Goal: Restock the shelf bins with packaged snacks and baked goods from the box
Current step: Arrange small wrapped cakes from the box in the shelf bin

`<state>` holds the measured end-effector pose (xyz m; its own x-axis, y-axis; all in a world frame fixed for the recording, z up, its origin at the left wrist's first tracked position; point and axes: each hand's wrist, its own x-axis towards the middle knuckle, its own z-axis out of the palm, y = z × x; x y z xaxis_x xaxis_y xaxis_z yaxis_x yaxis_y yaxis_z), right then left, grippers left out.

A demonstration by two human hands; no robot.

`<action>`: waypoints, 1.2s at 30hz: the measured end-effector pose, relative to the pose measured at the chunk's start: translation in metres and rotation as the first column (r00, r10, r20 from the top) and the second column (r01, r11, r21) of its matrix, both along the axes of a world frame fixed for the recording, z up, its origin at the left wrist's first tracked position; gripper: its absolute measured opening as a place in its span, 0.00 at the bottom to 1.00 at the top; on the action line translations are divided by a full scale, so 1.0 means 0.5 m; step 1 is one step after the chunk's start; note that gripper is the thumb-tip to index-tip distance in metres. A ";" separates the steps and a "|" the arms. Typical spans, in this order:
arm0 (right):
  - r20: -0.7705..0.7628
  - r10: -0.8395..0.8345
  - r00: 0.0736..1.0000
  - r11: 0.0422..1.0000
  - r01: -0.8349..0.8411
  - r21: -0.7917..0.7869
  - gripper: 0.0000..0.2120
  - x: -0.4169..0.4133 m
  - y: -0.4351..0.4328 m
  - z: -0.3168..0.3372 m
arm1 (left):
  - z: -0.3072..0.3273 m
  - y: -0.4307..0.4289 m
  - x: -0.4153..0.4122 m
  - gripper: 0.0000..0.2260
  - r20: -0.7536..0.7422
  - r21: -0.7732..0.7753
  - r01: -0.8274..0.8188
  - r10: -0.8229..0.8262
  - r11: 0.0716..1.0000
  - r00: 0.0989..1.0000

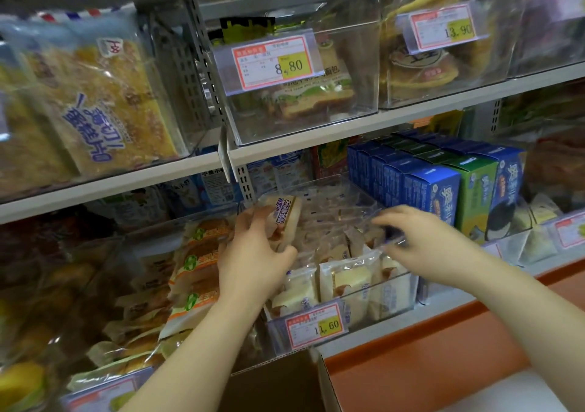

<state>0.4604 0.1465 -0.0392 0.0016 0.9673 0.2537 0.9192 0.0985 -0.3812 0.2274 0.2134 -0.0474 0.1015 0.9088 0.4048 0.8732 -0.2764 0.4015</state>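
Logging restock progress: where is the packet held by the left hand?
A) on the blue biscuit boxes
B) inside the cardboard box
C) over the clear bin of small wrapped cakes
C: the left hand grips the packet above the clear bin, beside the blue boxes, not on them.

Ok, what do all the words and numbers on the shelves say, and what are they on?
"8.80": middle tag, top shelf.
"13.90": right tag, top shelf.
"11.60": lower tag, on the front bin.
"面包": bread wrapper behind the middle tag.
Too blurred to read: Chinese print on the blue boxes, the big yellow bag and the packet in the left hand; the tags' small print too.
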 end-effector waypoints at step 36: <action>-0.418 0.192 0.888 0.947 -0.057 0.315 0.36 0.008 -0.040 0.063 | 0.100 -0.066 0.163 0.16 -0.163 0.192 0.431 -0.404 0.882 0.900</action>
